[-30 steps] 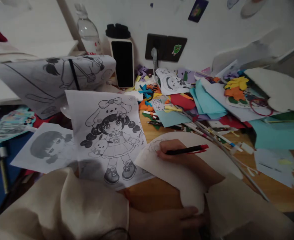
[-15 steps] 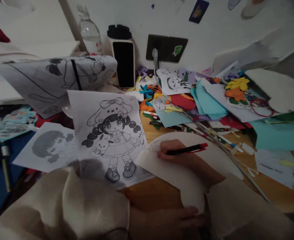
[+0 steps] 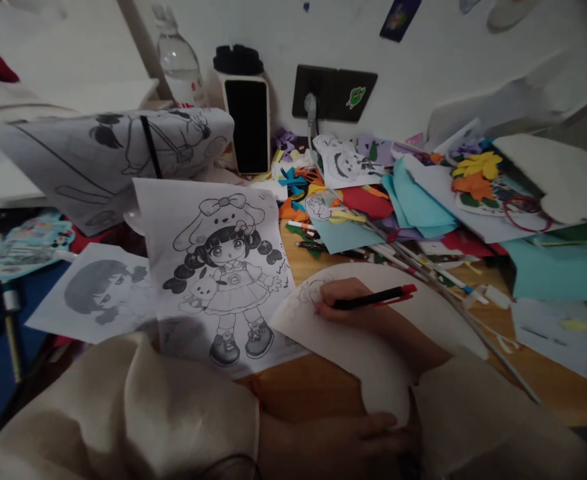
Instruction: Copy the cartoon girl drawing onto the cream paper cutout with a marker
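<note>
My right hand (image 3: 346, 300) is closed around a black pen with a red end (image 3: 373, 297). The pen's point is hidden behind the fingers, at the left part of a white fan-shaped sheet (image 3: 423, 280) with a narrow handle-like end. Faint sketched lines show beside the fingertips. My left hand (image 3: 358, 437), low in the view, grips that narrow end with its fingers; its thumb cannot be made out. Left of the sheet lies a printed drawing of a girl in a dog-eared hat (image 3: 233, 267), its right edge close to the sheet.
A smaller print (image 3: 98, 293) lies at left. Behind stand a phone (image 3: 246, 127) leaning on a black-lidded cup (image 3: 238, 60), and a clear bottle (image 3: 178, 60). Coloured scraps, blue sheets (image 3: 418, 200) and thin sticks (image 3: 443, 277) crowd the right. A plug (image 3: 310, 107) sits in the wall socket.
The view has shifted very slightly. Both hands, the pen and the fan-shaped sheet look almost the same as before.
</note>
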Action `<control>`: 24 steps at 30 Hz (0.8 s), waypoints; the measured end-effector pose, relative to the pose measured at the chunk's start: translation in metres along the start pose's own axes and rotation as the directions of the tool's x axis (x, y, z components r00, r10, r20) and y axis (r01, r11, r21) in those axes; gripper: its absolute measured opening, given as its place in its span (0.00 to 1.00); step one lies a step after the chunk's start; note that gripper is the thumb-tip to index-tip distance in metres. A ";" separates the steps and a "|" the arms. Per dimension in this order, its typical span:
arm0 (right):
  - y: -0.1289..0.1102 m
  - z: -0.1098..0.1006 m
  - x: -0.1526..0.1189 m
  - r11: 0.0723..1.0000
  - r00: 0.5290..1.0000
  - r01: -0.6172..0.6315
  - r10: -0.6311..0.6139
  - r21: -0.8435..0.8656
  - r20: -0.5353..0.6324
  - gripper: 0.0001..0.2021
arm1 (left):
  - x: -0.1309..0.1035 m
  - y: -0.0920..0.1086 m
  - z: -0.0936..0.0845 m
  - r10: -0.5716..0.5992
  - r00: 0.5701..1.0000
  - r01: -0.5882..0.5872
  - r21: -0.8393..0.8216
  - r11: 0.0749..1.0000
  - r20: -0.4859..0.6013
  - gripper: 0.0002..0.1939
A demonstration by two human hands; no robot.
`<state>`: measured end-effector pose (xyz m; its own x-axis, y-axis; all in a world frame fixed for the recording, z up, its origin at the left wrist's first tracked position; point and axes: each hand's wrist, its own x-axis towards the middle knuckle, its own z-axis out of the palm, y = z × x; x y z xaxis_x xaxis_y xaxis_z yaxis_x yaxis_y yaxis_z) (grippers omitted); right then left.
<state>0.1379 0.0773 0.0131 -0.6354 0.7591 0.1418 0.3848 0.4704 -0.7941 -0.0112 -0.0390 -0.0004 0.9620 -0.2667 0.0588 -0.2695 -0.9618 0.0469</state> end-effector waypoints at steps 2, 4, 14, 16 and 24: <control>0.000 0.000 0.000 0.999 0.999 0.030 -0.030 0.016 0.020 0.19 | 0.000 -0.001 -0.001 0.023 1.000 -0.023 -0.001 1.000 -0.005 0.07; 0.001 0.000 0.000 0.998 0.998 0.053 -0.053 0.026 0.021 0.19 | 0.000 -0.001 -0.001 0.003 1.000 -0.003 0.027 1.000 -0.001 0.07; 0.005 -0.001 -0.002 1.000 1.000 0.014 -0.014 -0.004 -0.028 0.17 | 0.002 0.002 -0.001 -0.023 1.000 0.023 0.010 1.000 0.004 0.03; 0.004 -0.001 -0.002 1.000 1.000 0.020 -0.020 -0.010 -0.020 0.17 | 0.001 0.001 -0.004 -0.023 1.000 0.023 0.028 0.999 0.001 0.03; 0.004 -0.001 -0.003 0.998 1.000 0.010 -0.009 -0.067 0.019 0.17 | 0.002 0.001 -0.003 -0.059 0.998 0.060 0.195 0.979 -0.015 0.13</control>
<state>0.1422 0.0771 0.0098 -0.6512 0.7464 0.1374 0.4225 0.5070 -0.7513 -0.0103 -0.0406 0.0031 0.9754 -0.2089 0.0704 -0.1972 -0.9696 -0.1452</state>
